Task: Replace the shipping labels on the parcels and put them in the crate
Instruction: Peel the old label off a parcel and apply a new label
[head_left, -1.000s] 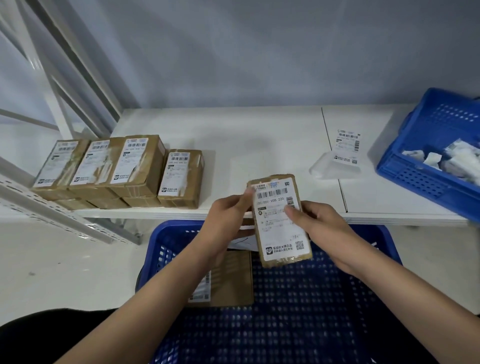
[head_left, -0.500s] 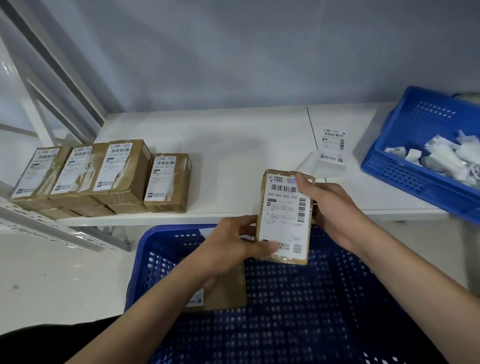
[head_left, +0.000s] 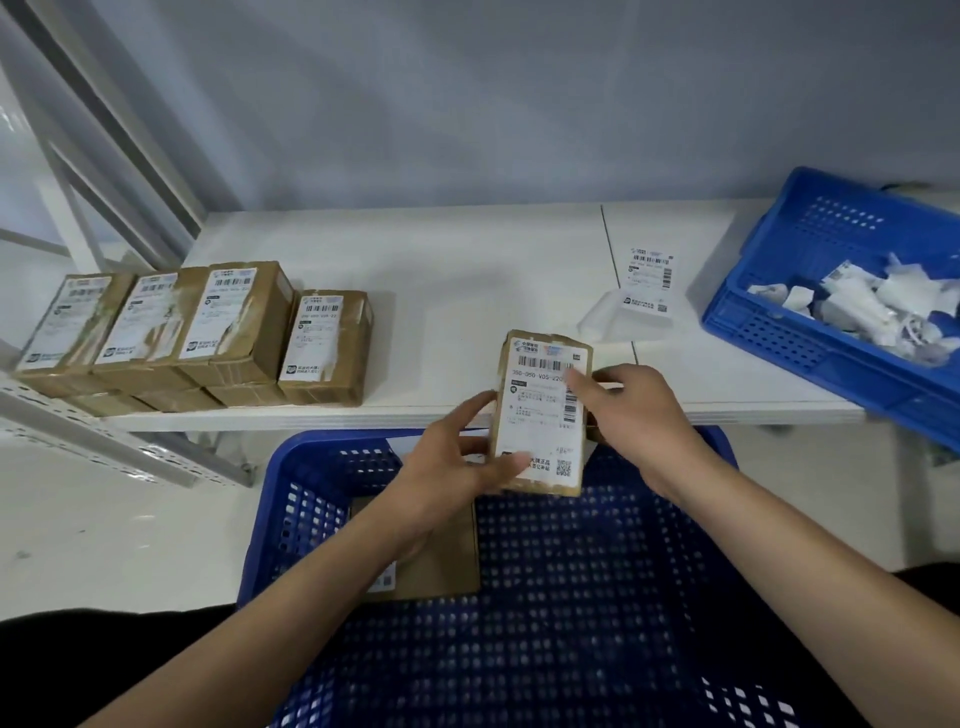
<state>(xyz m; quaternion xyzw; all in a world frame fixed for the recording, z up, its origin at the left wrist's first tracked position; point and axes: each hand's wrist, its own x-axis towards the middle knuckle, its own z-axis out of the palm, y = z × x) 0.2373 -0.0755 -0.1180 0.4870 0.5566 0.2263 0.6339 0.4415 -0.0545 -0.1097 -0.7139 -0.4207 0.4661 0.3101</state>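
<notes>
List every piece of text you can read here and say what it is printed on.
"350-050-V05-220" (first digits uncertain): label on the held parcel.
Other print on that label: too small to read.
Labels on the stacked parcels: blurred.
Loose label on the table: unreadable.

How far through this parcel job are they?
Early on. Done: one parcel already lies in the big blue crate. In hand: the left hand grips a labelled parcel over the crate while the right hand touches its label. Left: four or more parcels wait on the table, with a loose label nearby.
</notes>
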